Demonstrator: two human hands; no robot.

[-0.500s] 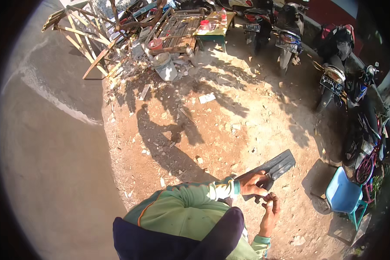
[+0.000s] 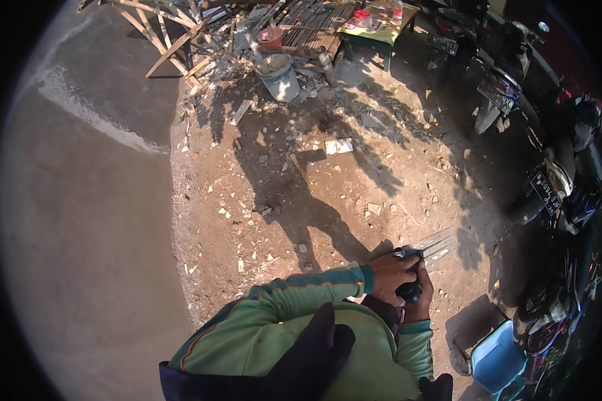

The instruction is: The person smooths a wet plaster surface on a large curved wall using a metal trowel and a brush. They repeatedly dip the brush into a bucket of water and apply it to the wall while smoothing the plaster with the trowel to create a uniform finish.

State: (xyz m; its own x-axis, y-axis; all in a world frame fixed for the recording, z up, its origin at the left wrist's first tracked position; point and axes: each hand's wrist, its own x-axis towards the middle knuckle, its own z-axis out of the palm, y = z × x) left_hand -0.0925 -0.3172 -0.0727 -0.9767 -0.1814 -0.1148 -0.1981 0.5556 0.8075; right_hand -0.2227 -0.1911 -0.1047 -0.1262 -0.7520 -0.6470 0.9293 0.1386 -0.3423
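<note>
A dark cloth and a pale-green shirt fill the near foreground, screening part of the ground below. Just beyond, two bare hands meet on one dark rounded object, its exact kind unclear, held in front of the wearer and right of the view's centre. The left hand reaches across from a bent, green-sleeved arm, back of the hand up, fingers clamped over the object's upper side. The right hand, rising from below on a shorter stretch of forearm, grips the opposite side; some of its fingers are hidden.

Past the hands, one long grey grooved board extends up and to the right, its near end blocked from sight. To the right stands one blue plastic chair, close to a bicycle wheel in shade. Stone chips litter the sunlit dirt, with one pale rectangular slab farther out, beyond the wearer's shadow.

At least three motorcycles line the right side. In the distance, one grimy white bucket stands before a slatted bamboo bench bearing one red pail; a yellow-topped table beside it carries one red-lidded jar and one bottle.
</note>
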